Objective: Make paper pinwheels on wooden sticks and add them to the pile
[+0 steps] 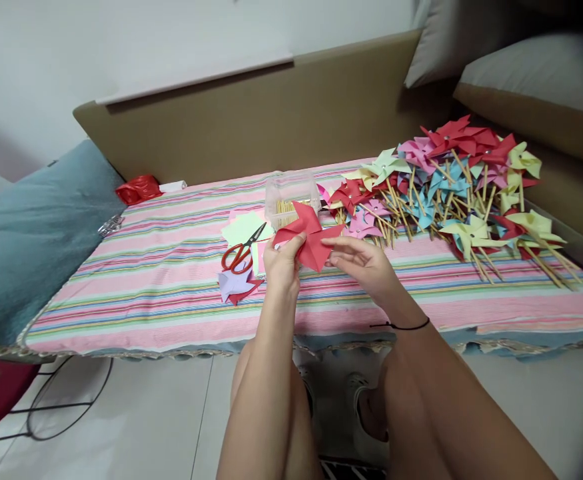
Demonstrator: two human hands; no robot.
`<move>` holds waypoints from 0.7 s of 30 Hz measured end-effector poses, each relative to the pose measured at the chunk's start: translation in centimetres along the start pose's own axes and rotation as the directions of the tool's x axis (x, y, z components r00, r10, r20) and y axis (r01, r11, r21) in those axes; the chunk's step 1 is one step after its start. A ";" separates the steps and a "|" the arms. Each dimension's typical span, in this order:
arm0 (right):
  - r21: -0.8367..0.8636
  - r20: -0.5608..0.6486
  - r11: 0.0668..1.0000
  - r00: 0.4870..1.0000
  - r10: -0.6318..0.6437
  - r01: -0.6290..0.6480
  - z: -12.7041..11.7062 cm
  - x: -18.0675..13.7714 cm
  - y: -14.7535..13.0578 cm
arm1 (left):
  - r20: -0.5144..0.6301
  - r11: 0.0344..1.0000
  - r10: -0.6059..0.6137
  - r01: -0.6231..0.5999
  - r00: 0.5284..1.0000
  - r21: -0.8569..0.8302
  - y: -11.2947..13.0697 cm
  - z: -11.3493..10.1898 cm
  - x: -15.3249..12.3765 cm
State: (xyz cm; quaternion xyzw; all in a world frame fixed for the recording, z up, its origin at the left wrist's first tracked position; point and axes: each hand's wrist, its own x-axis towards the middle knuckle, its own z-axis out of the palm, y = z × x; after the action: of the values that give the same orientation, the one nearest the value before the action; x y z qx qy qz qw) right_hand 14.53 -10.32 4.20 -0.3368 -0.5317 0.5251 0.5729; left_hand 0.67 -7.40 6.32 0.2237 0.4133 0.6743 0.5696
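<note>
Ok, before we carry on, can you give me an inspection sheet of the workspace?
Surface: striped cloth, lightly creased, lower edge ruffled.
Job's things: red paper pinwheel in hand, no stick visible on it; many stick-mounted pinwheels piled at right; clear plastic box holding thin sticks; red-handled scissors, blades apart, beside purple paper piece.
Clutter: red plastic bag, white roll, shiny item, too small to identify.
Hands: left hand pinches the pinwheel; right hand has fingertips at its right edge, grip unclear.
Cables: nothing seen.
Surroundings: brown backrest behind, grey cushion at upper right.
</note>
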 end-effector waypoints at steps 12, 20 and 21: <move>-0.006 -0.293 1.000 0.956 -0.009 0.007 1.1 0.3 0.0 | 0.015 0.989 0.085 -0.087 0.996 0.120 -0.9 0.7 -1.2; 0.041 -0.487 0.999 0.874 0.006 0.016 2.3 0.5 -0.2 | 0.049 0.977 0.116 -0.123 0.992 0.176 -1.1 1.2 -1.9; 0.029 -0.490 0.999 0.872 -0.009 0.026 2.3 0.5 -0.1 | 0.047 0.976 0.119 -0.126 0.992 0.178 -1.1 1.2 -1.9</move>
State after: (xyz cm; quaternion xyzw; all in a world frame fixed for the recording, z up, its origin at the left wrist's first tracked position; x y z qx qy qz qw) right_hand 12.25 -10.30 4.93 -0.4441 -0.3632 0.4266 0.6992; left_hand 2.73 -8.88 6.38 0.3117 0.4476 0.6638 0.5117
